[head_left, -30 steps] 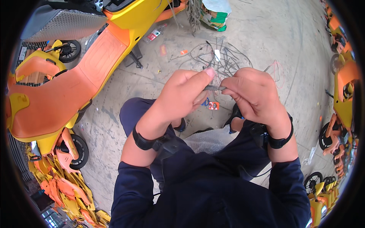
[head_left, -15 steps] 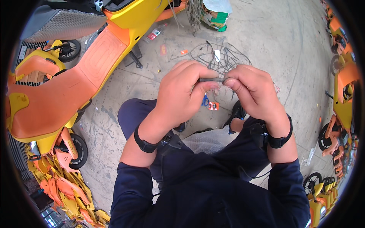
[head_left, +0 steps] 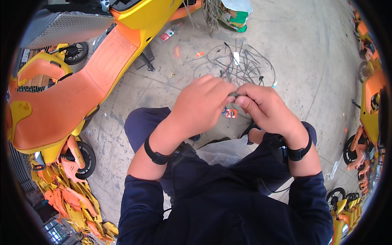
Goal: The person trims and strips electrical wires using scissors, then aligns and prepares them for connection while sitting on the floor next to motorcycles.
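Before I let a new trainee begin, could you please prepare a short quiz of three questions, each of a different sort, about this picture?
1. True or false: the left hand and the right hand are close together, at a small grey piece.
2. Where do the loose cables lie? a) across the person's knees; b) on the floor, beyond the hands; c) inside a bucket.
3. Which two bright colours does the nearest scooter on the left show?

Key: 1. True. 2. b. 3. Yellow and orange.
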Demonstrator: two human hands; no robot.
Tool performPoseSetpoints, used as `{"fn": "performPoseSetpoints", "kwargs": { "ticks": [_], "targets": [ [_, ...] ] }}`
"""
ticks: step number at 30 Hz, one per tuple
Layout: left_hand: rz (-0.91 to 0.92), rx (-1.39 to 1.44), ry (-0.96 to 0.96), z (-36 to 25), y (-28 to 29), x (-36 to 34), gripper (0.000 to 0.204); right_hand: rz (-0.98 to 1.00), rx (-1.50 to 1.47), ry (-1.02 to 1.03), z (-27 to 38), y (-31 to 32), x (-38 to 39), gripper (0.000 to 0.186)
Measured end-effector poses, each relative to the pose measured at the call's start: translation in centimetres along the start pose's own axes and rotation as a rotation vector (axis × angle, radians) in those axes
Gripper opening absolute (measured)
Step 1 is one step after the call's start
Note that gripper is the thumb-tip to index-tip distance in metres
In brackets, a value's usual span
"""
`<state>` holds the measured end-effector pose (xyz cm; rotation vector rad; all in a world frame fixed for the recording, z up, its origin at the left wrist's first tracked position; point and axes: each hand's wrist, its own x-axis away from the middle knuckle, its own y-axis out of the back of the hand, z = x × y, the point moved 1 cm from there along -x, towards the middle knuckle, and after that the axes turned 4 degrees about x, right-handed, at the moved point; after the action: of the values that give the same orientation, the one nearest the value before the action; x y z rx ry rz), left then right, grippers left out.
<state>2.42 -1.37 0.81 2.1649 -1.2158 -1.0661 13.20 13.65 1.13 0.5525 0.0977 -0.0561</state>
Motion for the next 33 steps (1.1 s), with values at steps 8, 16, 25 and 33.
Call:
{"fn": "performPoseSetpoints", "kwargs": {
  "ticks": [8, 16, 25, 33],
  "targets": [
    [0.347, 0.350, 0.014, -0.8, -0.3, 1.3, 0.010, 0.001, 0.140, 0.281, -0.2, 0.7, 2.9, 0.013],
    [0.433, 0.550, 0.039, -0.6, -1.2, 2.9, 0.017, 0.049, 0.145, 0.328, -0.5, 0.4, 4.0, 0.018],
    [0.391, 0.619, 0.056, 0.6, -0.3, 3.2, 0.022, 0.013, 0.194, 0.359, -1.0, 0.4, 3.6, 0.020],
    [0.402, 0.497, 0.044, 1.1, 2.3, 3.2, 0.021, 0.003, 0.236, 0.341, -0.1, 0.9, 3.0, 0.019]
  ]
}}
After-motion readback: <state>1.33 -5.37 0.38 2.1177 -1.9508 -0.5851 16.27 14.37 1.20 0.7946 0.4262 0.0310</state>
